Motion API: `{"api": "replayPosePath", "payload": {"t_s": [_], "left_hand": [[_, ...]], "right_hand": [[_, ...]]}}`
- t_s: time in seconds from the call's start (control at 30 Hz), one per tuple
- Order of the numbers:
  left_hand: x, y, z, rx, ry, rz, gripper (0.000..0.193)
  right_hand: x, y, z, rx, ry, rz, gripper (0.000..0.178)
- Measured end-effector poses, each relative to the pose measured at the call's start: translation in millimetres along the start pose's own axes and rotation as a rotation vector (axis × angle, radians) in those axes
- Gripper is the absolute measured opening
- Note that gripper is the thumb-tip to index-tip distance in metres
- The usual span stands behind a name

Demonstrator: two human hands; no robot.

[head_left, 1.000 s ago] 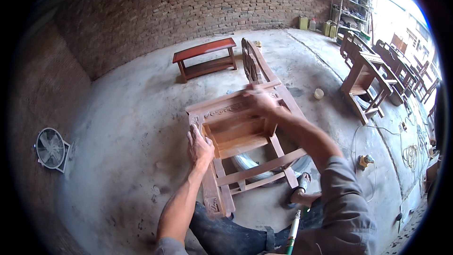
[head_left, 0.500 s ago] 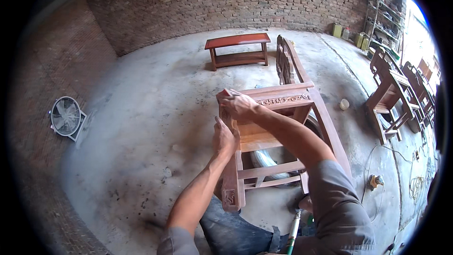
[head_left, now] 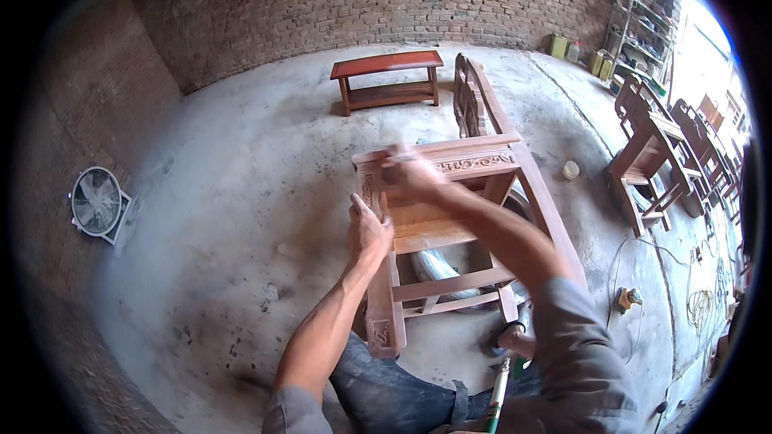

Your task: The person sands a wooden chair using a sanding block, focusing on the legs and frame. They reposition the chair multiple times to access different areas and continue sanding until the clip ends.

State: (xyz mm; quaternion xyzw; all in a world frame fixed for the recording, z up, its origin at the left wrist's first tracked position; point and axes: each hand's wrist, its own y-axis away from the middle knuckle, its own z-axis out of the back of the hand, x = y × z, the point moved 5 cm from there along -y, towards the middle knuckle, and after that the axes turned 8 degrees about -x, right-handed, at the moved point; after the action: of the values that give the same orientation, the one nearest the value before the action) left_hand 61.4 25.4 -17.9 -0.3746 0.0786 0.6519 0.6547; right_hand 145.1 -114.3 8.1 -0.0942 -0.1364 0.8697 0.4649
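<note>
A bare wooden chair (head_left: pixel 555 225) with carved panels lies tipped over in front of me. My left hand (head_left: pixel 371 229) grips the outer edge of its left-hand post, with one finger or thumb pointing up along the wood. Over the far left corner is my right hand (head_left: pixel 412 173), smeared by motion. Between its fingers shows a small reddish piece, which looks like sandpaper, against the frame beside the carved rail (head_left: pixel 474 164). Most of that piece is hidden by the fingers.
A red-brown bench (head_left: pixel 386 64) stands beyond the chair. A white fan (head_left: pixel 98 201) is on the left. More wooden chairs (head_left: pixel 647 153) line the right, near a yellow power tool (head_left: pixel 629 298) and cords. A pale curved tube (head_left: pixel 438 265) shows under the chair.
My right hand has moved from the far left corner a little right and nearer along the frame. My left hand keeps its place on the post. The whole view has shifted slightly.
</note>
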Motion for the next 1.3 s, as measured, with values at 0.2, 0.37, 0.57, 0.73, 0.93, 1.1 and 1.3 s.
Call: {"api": "replayPosePath", "payload": {"t_s": [0.2, 0.37, 0.57, 0.73, 0.93, 1.1, 1.3], "left_hand": [[-11, -2, -21, 0.028, 0.091, -0.063, 0.083], [-18, 1, 3, 0.063, 0.053, 0.021, 0.086], [16, -8, -24, -0.014, 0.015, 0.025, 0.086], [20, -4, -22, 0.004, 0.046, 0.001, 0.085], [-8, -5, -27, -0.067, 0.064, -0.048, 0.085], [-15, 1, -28, 0.066, 0.097, 0.054, 0.087], [-4, -7, -10, 0.054, 0.103, 0.104, 0.092]], "right_hand": [[-60, 26, -11, -0.091, 0.118, 0.107, 0.04], [-192, 187, 82, -0.223, -0.052, -0.436, 0.036], [-32, 50, -9, -0.192, -0.363, -0.323, 0.031], [-3, 50, 22, -0.155, -0.254, -0.259, 0.036], [-180, 216, 46, -0.311, 0.138, -0.441, 0.034], [-25, 80, 0, -0.334, 0.056, -0.088, 0.033], [-50, 95, 33, -0.118, 0.029, -0.332, 0.035]]}}
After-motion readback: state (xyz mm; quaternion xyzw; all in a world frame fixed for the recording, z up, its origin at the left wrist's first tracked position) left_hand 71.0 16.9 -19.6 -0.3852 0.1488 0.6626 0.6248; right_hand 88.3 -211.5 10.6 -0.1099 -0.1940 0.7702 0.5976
